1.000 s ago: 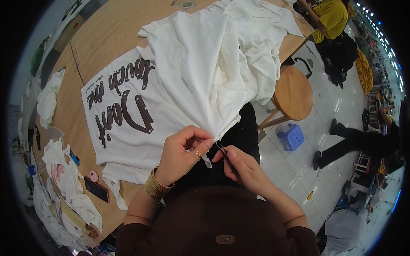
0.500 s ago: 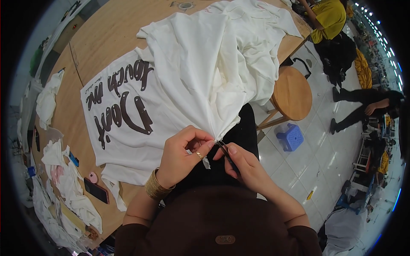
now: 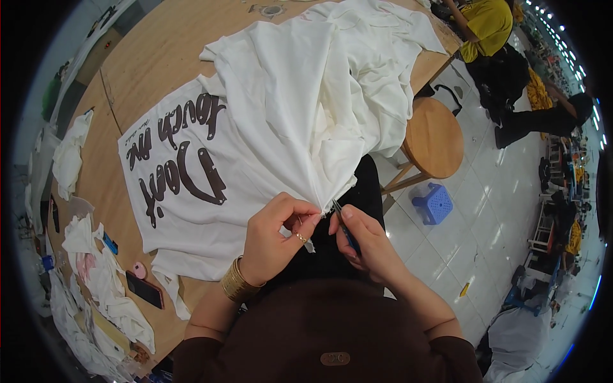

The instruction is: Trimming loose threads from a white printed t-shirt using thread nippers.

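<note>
A white garment (image 3: 281, 96) with dark printed lettering lies across the table and hangs over its near edge toward my lap. My left hand (image 3: 281, 231) pinches the gathered fabric edge between thumb and fingertips. A ring and a stack of gold bangles are on that hand and wrist. My right hand (image 3: 365, 239) is closed round slim dark thread snips (image 3: 345, 228). Their pointed tips stand beside the pinched edge, just to its right. Whether the tips touch the cloth, I cannot tell. A short white scrap or tail of cloth dangles below my left fingertips.
The wooden table (image 3: 150, 70) carries a phone (image 3: 145, 290), a small pink round item (image 3: 140, 270) and white cloth pieces (image 3: 108, 287) at left. Right of me stand a round wooden stool (image 3: 434, 137) and a blue plastic stool (image 3: 435, 204). Other people are at the upper right.
The snips' tips have moved slightly up and right, off the spot by my left fingertips. My left hand keeps its pinch. A person at the far right has shifted position.
</note>
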The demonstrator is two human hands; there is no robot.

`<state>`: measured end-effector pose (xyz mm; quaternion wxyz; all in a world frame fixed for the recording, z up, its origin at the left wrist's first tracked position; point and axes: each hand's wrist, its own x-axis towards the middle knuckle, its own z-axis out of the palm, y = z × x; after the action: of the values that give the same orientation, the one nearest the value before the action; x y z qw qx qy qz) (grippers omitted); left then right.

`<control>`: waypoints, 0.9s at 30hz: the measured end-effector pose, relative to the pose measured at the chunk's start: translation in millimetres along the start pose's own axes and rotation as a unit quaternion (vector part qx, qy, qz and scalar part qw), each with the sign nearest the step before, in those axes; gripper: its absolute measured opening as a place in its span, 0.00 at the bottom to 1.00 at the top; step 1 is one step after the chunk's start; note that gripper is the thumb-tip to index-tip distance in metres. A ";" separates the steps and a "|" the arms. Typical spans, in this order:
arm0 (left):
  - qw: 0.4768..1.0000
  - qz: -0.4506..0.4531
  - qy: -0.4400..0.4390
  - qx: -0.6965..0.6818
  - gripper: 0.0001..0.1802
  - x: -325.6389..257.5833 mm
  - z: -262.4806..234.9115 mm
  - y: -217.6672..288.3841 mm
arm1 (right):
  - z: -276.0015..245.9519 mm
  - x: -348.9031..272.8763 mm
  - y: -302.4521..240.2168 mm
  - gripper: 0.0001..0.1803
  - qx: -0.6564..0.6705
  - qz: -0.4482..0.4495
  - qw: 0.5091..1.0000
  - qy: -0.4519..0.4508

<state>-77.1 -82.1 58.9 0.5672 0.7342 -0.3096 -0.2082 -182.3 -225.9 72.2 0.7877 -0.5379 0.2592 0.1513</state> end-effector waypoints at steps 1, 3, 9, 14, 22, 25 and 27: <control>1.000 0.000 0.000 -0.001 0.04 -0.1 0.2 0.6 | -0.2 -1.4 -1.0 0.22 0.014 -0.003 1.000 0.007; 1.000 0.013 0.011 0.012 0.04 -0.3 0.5 2.1 | 1.3 -6.5 -4.8 0.21 -0.001 -0.004 1.000 -0.003; 0.998 0.039 0.009 0.044 0.05 0.4 0.2 2.7 | 1.7 -7.1 -5.8 0.20 -0.044 -0.013 0.999 -0.029; 0.997 0.057 0.005 0.054 0.05 -0.5 -0.6 0.9 | -0.6 -4.5 -1.9 0.19 -0.065 -0.025 0.997 -0.033; 0.995 0.070 -0.005 0.075 0.05 -2.4 -1.7 0.3 | -4.3 2.6 -4.5 0.17 -0.179 -0.036 0.983 0.007; 0.995 0.075 -0.007 0.066 0.05 -3.7 -0.1 -0.9 | -7.0 7.4 -2.1 0.18 -0.115 -0.039 0.992 0.018; 0.999 0.028 0.000 0.023 0.05 -4.7 1.0 -3.6 | -6.3 3.5 -5.0 0.18 -0.122 -0.040 0.992 0.004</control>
<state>-80.4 -79.0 55.0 0.5558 0.7382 -0.3347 -0.1848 -178.5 -233.8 72.3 0.7208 -0.6403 0.2204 0.1479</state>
